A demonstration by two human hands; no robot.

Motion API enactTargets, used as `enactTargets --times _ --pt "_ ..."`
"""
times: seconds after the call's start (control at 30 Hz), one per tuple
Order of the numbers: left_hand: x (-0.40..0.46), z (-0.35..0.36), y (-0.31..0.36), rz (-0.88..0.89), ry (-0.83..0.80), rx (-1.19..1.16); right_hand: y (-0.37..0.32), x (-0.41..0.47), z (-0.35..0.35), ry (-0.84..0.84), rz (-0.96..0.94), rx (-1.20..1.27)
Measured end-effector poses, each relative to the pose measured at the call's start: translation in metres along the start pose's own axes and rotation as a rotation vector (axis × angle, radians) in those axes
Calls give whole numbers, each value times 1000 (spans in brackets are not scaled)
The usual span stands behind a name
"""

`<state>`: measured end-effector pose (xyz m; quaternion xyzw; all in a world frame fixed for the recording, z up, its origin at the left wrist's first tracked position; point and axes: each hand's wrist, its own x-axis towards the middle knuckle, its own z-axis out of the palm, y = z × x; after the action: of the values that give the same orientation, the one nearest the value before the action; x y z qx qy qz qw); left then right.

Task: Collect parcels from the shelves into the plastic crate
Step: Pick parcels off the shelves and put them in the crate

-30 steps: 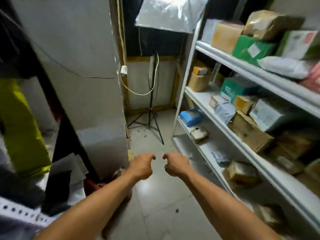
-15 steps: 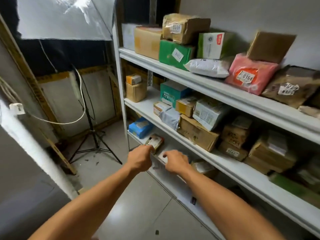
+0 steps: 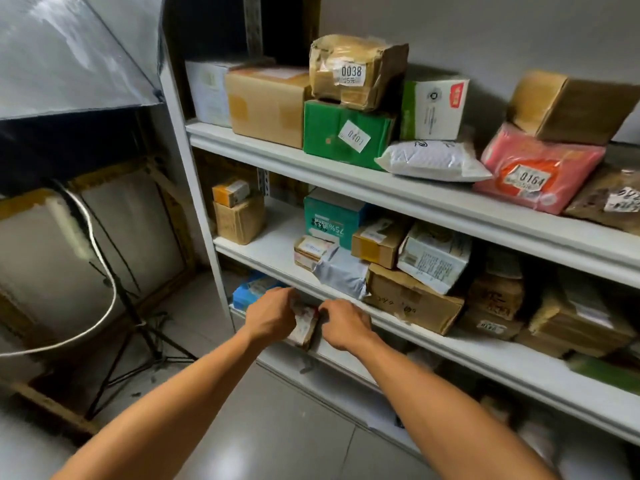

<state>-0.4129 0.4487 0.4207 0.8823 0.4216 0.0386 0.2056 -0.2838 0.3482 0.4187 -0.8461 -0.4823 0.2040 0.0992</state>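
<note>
A small brown parcel (image 3: 304, 328) with a white and red label sits at the front of the lower shelf (image 3: 349, 362). My left hand (image 3: 272, 315) presses on its left side and my right hand (image 3: 343, 325) on its right side, so both hands clasp it. A blue parcel (image 3: 247, 292) lies just left of my left hand on the same shelf. The white shelving unit (image 3: 398, 199) holds several more parcels on its upper and middle levels. No plastic crate is in view.
A light stand with black tripod legs (image 3: 138, 327) and a white cable (image 3: 100, 271) stands on the tiled floor to the left. A silver reflector umbrella (image 3: 69, 50) hangs above it. Framed panels (image 3: 128, 230) lean against the back wall.
The view has swung right from the floor to the shelves. Both hands reached forward to the lower shelf and closed around the small brown parcel.
</note>
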Motion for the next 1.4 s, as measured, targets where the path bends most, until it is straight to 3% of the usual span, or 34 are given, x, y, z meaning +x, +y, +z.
enactTargets --times 0.23,0.6,0.8,1.0,1.2,1.4 --pt "88 -21 -17 26 -37 -204 -12 81 -14 154 76 216" --pt "206 -31 -15 16 -26 -675 -1 170 -45 630 283 623" --pt "250 -48 -29 68 -187 -911 -18 183 -68 507 306 895" --pt "271 -59 -37 127 -332 -971 -31 184 -70 394 392 966" --pt "300 -64 -50 102 -340 -976 -40 202 -67 262 374 928" --pt "317 -74 -61 40 -426 -969 -49 210 -49 374 396 1017"
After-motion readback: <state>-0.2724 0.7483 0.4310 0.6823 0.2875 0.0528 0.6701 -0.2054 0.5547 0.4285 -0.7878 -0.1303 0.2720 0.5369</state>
